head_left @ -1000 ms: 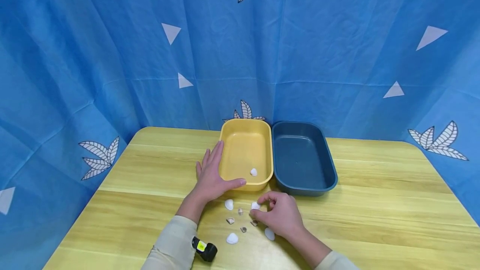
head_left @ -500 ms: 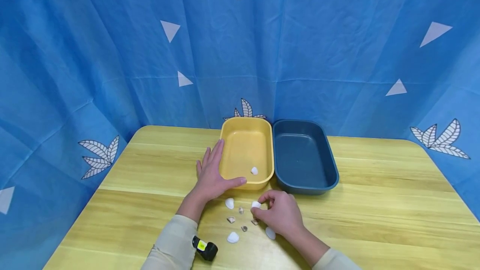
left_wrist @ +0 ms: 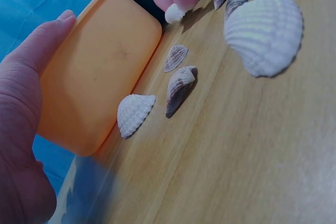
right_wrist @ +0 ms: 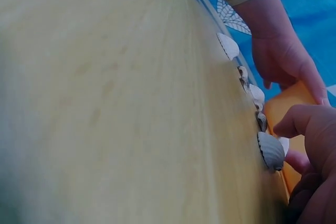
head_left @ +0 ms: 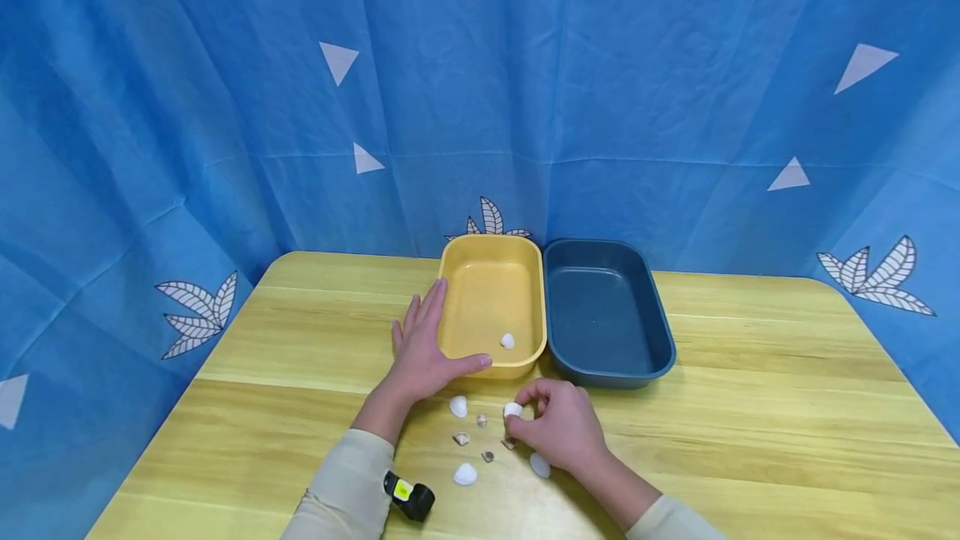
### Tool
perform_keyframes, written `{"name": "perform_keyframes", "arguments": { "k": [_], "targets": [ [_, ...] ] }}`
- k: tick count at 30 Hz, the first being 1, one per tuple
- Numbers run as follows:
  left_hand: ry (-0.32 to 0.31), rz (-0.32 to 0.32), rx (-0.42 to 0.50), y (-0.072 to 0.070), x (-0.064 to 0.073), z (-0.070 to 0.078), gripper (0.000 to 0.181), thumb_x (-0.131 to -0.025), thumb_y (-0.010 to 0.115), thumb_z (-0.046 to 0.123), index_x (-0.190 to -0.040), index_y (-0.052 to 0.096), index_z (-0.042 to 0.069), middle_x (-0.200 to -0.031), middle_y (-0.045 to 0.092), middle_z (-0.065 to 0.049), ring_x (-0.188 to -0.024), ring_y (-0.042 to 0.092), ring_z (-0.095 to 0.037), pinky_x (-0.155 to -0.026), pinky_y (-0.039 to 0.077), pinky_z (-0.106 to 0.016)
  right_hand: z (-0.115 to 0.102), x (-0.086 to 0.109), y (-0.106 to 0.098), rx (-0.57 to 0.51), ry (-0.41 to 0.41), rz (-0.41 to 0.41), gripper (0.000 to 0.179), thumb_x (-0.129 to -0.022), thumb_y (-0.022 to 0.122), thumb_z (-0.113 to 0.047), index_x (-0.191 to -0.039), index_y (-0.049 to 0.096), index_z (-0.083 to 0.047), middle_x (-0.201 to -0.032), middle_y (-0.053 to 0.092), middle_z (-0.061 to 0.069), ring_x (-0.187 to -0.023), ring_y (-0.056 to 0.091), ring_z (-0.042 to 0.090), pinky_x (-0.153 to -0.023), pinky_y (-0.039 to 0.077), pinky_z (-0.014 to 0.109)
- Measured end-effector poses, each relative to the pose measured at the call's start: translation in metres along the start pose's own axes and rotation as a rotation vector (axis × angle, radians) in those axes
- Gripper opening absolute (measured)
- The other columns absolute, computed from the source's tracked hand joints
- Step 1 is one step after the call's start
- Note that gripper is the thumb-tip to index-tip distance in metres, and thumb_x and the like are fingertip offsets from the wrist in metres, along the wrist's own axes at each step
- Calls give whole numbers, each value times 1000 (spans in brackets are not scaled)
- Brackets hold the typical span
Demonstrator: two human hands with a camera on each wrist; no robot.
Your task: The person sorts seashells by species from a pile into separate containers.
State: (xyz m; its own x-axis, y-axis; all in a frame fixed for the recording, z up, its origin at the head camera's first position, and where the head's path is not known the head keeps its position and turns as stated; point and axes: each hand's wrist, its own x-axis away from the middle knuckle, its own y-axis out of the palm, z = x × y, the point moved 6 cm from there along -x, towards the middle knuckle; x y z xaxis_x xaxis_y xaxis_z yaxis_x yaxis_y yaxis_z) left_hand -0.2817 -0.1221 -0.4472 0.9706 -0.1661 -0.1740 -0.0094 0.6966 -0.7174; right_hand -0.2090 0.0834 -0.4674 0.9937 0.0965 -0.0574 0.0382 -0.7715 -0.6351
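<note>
My right hand [head_left: 562, 427] pinches a white seashell [head_left: 513, 410] between thumb and fingers, just in front of the yellow tray. In the left wrist view that shell [left_wrist: 174, 13] hangs from the fingertips close above the table. My left hand [head_left: 420, 361] rests against the yellow tray [head_left: 491, 290], fingers straight along its left side and thumb along the front rim. One white shell [head_left: 507, 341] lies inside this tray. On the table around the right hand are white ribbed shells [head_left: 465, 474] and several small brownish shells [head_left: 461, 439]. Another white shell [head_left: 540, 465] lies beneath the right wrist.
A dark blue tray [head_left: 607, 315] stands right beside the yellow one, at the back of the wooden table [head_left: 750, 407]. Behind the table hangs a blue curtain [head_left: 637, 90]. A black device with a yellow label [head_left: 408, 497] sits at the left wrist.
The pinched white shell has tilted and risen slightly in my right fingers. My left hand keeps its place on the yellow tray.
</note>
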Motion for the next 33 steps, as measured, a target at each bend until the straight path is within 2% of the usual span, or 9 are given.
{"name": "perform_keyframes", "arguments": {
  "k": [6,20,26,33],
  "targets": [
    [5,3,-4,0,0,0,127,-68,81,67,-163,7,25,-167,9,4,-150,1,-36,-110,-6,-68,0,-1,-5,-100,10,-25,17,-71,86,-17,-78,71,-20,-53,42,-6,-46,39,7,-46,32,23],
    [-10,0,5,1,1,0,126,-69,83,61,-163,8,23,-167,8,5,-150,0,-36,-110,-6,-67,-21,-1,-27,-179,-32,-9,18,-73,88,-13,-80,73,-20,-49,33,-6,-42,29,8,-43,28,24],
    [-11,-2,4,0,2,0,127,-69,83,63,-163,8,23,-166,7,8,-150,1,-35,-110,-7,-67,-33,-4,-37,-189,-95,31,18,-74,87,-12,-80,74,-22,-49,30,-7,-44,28,9,-46,28,25],
    [-3,4,1,0,1,1,127,-69,83,63,-163,7,23,-167,8,5,-150,1,-36,-110,-6,-68,-45,-13,-50,-193,-160,70,17,-74,87,-11,-81,73,-19,-51,27,-8,-47,29,9,-48,28,25]
  ]
}}
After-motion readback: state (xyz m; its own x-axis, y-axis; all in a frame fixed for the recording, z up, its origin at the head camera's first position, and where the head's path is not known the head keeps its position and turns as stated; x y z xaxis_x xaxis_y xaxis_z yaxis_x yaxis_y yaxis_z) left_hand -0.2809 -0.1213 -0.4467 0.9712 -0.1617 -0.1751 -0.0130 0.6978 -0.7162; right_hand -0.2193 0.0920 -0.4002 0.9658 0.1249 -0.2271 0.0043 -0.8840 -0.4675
